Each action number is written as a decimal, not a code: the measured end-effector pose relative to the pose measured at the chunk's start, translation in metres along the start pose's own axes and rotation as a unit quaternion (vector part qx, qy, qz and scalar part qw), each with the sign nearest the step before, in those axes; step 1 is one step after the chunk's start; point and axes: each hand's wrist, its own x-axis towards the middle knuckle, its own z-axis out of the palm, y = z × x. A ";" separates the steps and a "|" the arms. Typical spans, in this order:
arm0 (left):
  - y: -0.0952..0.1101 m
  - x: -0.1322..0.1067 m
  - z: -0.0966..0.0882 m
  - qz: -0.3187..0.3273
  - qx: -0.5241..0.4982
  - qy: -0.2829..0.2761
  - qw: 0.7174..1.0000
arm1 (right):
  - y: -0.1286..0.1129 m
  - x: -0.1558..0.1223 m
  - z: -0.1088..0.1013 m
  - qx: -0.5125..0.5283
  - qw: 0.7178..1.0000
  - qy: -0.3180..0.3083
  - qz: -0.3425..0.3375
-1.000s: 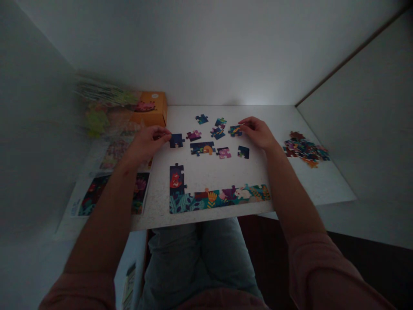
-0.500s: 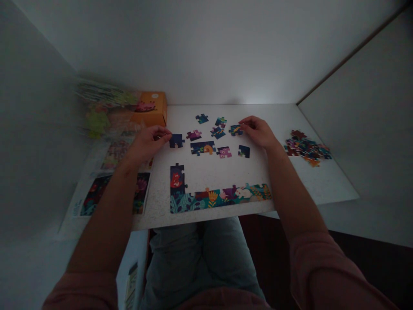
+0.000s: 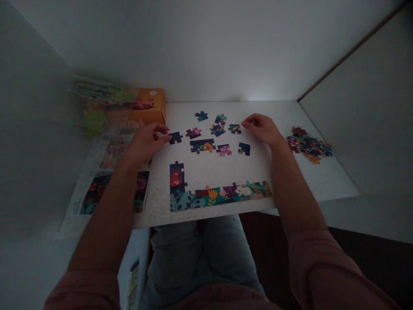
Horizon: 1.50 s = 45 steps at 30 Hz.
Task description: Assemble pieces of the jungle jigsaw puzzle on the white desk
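Observation:
My left hand (image 3: 146, 140) is at the left of the loose pieces, thumb and forefinger parted. Its thumb tip meets the left edge of a dark blue puzzle piece (image 3: 175, 137) lying on the table. On the other side, my right hand (image 3: 262, 128) hovers just right of a blue puzzle piece with yellow marks (image 3: 235, 128), with nothing visible in its fingers. Between the hands lie several loose pieces, among them a pink one (image 3: 193, 132) and a joined dark strip (image 3: 202, 146). Nearer me is an L-shaped joined puzzle section (image 3: 213, 197) with a rabbit and plants.
A heap of puzzle pieces (image 3: 308, 144) lies at the right of the white table (image 3: 226, 170). At the left stand an orange box (image 3: 151, 107) and clear plastic bags; a printed picture sheet (image 3: 142, 189) lies partly under my left forearm. Walls enclose the table's back and sides.
My right hand has let go of the yellow-marked piece and drawn slightly right. The dark blue piece by my left hand has turned a little, and the left fingers have parted.

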 end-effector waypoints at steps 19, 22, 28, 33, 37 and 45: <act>0.002 -0.004 -0.002 0.040 0.085 -0.059 0.994 | -0.013 -0.033 -0.030 -0.115 0.966 -0.228 0.021; 0.004 -0.004 -0.002 0.041 0.074 -0.057 0.995 | -0.004 -0.030 -0.031 -0.127 0.979 -0.158 0.025; 0.006 -0.005 -0.006 0.043 0.089 -0.071 0.993 | -0.022 -0.018 -0.003 -0.104 0.990 -0.087 -0.039; 0.005 -0.006 -0.008 0.029 0.068 -0.087 0.993 | -0.070 0.031 0.049 -0.176 0.965 -0.139 -0.133; 0.001 -0.004 -0.008 0.037 0.042 -0.100 0.993 | -0.098 0.073 0.082 -0.192 0.962 -0.159 -0.111; -0.006 -0.004 -0.005 0.089 0.022 -0.054 0.994 | -0.108 0.058 0.074 -0.014 0.989 -0.143 -0.032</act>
